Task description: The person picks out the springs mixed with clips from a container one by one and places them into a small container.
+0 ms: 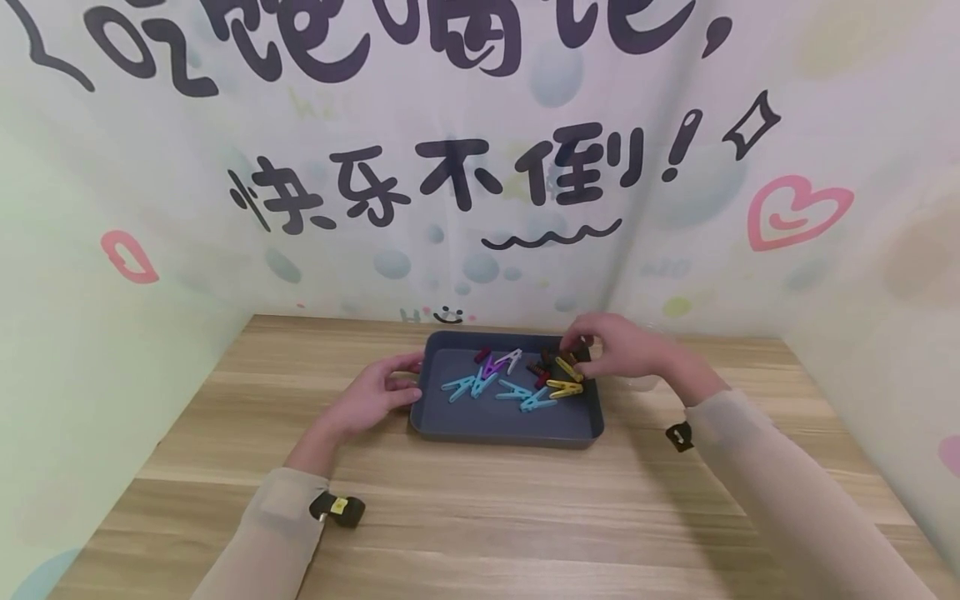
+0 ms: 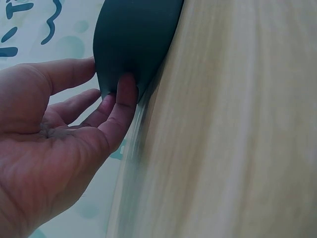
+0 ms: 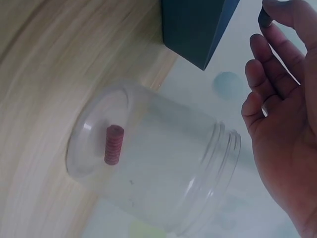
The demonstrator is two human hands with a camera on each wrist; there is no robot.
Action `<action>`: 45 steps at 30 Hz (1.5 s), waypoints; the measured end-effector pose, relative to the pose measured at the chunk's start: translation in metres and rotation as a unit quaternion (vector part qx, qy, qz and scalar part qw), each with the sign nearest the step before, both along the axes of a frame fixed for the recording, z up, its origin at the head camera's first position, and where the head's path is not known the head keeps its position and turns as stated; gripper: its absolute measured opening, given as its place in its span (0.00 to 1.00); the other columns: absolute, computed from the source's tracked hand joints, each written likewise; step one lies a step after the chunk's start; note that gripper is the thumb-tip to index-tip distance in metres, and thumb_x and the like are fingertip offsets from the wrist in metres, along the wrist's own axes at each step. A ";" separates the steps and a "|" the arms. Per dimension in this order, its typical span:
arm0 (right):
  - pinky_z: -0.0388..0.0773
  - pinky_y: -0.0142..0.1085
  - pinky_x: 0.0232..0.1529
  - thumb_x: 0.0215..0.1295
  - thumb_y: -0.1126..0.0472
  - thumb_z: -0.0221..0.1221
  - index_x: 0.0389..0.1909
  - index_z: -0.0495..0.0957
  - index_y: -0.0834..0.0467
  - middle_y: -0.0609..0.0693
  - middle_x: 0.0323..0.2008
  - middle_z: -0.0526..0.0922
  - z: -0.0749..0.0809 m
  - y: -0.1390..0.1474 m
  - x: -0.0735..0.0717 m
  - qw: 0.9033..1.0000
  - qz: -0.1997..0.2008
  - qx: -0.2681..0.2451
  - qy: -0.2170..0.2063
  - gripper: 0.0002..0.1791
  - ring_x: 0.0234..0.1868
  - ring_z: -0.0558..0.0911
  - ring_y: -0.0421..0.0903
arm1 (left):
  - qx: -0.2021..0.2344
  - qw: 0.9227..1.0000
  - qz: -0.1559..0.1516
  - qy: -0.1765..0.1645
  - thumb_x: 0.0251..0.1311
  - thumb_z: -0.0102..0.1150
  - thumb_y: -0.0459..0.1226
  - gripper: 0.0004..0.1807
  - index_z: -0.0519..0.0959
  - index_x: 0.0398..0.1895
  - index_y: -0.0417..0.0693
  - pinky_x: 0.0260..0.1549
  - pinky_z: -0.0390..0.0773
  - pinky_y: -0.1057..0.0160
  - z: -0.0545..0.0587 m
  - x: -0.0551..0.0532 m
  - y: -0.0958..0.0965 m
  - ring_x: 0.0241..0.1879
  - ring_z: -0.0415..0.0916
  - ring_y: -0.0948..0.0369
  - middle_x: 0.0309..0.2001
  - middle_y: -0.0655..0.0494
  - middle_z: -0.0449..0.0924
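Observation:
A dark blue-grey tray (image 1: 510, 433) holds light blue clothespins (image 1: 536, 400), a purple one, a white one, yellow clothespins (image 1: 565, 388) and small dark-red and brown pieces (image 1: 542, 379). My left hand (image 1: 378, 390) touches the tray's left end, its fingertips against the outer wall (image 2: 131, 44). Over the right end of the tray is my right hand (image 1: 618, 346). Its thumb and forefinger pinch a small dark piece (image 3: 265, 19), mostly hidden by the fingertips. The other fingers are loosely bent. Beside the tray stands a clear jar (image 3: 163, 148) with one dark-red ribbed cylinder (image 3: 114, 145) at its bottom.
The wooden table (image 1: 480, 517) extends in front of the tray. Behind it hangs a printed wall covering (image 1: 450, 275) with dark lettering. In the head view the right hand and forearm partly cover the jar, whose mouth has a threaded rim.

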State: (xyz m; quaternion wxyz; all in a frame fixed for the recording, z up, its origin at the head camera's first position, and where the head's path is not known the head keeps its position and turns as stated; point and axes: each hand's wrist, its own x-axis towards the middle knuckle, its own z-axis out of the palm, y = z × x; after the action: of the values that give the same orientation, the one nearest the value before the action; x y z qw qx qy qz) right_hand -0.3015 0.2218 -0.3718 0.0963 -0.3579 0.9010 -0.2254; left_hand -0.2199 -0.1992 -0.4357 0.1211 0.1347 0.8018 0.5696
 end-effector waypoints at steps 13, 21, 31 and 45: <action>0.81 0.55 0.52 0.61 0.65 0.70 0.52 0.86 0.57 0.46 0.48 0.86 0.007 0.023 0.002 0.999 -0.013 -0.034 0.030 0.17 0.48 0.80 0.55 | 0.002 1.000 0.001 0.002 0.75 0.57 0.25 0.33 0.61 0.81 0.33 0.60 0.83 0.52 0.000 0.000 0.000 0.66 0.76 0.38 0.72 0.31 0.67; 0.85 0.40 0.40 0.63 0.64 0.70 0.52 0.85 0.54 0.48 0.47 0.85 0.012 0.040 0.004 0.998 -0.026 -0.042 0.027 0.16 0.47 0.77 0.54 | 0.002 1.000 0.002 -0.001 0.75 0.57 0.26 0.33 0.61 0.81 0.33 0.61 0.83 0.52 0.000 0.000 0.001 0.66 0.76 0.38 0.72 0.32 0.68; 0.79 0.48 0.48 0.62 0.65 0.71 0.51 0.85 0.54 0.46 0.45 0.85 0.014 0.057 0.005 0.997 -0.045 -0.039 0.048 0.16 0.46 0.77 0.51 | 0.003 1.000 0.002 -0.003 0.75 0.57 0.25 0.34 0.60 0.81 0.32 0.60 0.83 0.53 0.002 0.002 0.001 0.66 0.76 0.38 0.72 0.31 0.67; 0.77 0.43 0.46 0.63 0.63 0.73 0.52 0.86 0.53 0.46 0.44 0.84 0.014 0.082 0.004 0.994 -0.082 -0.048 0.053 0.16 0.46 0.76 0.48 | 0.008 1.000 0.002 -0.012 0.75 0.57 0.25 0.34 0.60 0.81 0.32 0.60 0.83 0.53 0.003 0.002 0.001 0.67 0.75 0.37 0.73 0.31 0.66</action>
State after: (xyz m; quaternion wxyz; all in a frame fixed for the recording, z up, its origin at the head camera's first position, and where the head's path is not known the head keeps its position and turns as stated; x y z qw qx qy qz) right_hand -0.2976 0.3042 -0.3579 0.0117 -0.2986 0.9192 -0.2564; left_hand -0.2178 -0.1984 -0.4332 0.1286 0.1268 0.7958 0.5780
